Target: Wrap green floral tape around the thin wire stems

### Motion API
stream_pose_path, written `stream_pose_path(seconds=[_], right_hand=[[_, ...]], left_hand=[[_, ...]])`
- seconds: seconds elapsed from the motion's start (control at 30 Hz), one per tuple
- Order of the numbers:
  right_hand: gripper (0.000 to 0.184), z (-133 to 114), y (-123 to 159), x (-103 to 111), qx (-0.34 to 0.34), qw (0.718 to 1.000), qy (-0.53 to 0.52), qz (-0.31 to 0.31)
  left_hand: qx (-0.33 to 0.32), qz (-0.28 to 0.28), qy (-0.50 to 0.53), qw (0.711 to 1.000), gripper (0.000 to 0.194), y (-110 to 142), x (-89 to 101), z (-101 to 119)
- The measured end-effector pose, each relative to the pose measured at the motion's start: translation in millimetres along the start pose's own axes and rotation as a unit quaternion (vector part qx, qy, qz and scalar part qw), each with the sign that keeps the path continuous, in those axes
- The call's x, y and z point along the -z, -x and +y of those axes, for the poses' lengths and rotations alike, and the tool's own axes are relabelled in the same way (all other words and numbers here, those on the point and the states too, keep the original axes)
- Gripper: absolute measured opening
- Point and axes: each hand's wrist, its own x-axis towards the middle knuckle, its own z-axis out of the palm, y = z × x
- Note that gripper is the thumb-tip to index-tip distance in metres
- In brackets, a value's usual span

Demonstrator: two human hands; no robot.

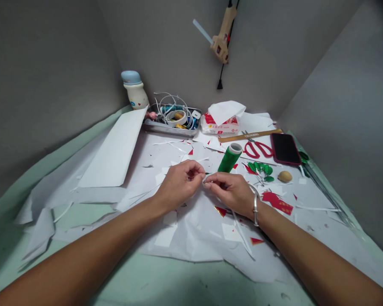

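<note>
1. Left hand (179, 185) and right hand (230, 193) meet, fingertips pinching what looks like a thin white strip (204, 179); it's hard to tell.
2. A green tape roll (229, 159) stands just beyond the right hand.

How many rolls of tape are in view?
2: a green roll standing on the paper just beyond the right hand, and a white roll in the metal tray. More may be hidden among the tray's cables.
</note>
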Motion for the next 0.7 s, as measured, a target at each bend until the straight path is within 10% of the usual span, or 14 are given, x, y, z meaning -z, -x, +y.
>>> stream_pose_path(seconds=[0.23,0.7], right_hand=[[0.011,0,-3,6,0.124,0.988,0.088,0.037],[0.012,12,-6,6,-0.003,0.999,0.012,0.051]], left_hand=[[-0.084,-0.018,-0.140,0.986,0.011,0,-1.3,-6],[-0.075,-0.087,-0.033,0.993,0.012,1,-0.5,-2]])
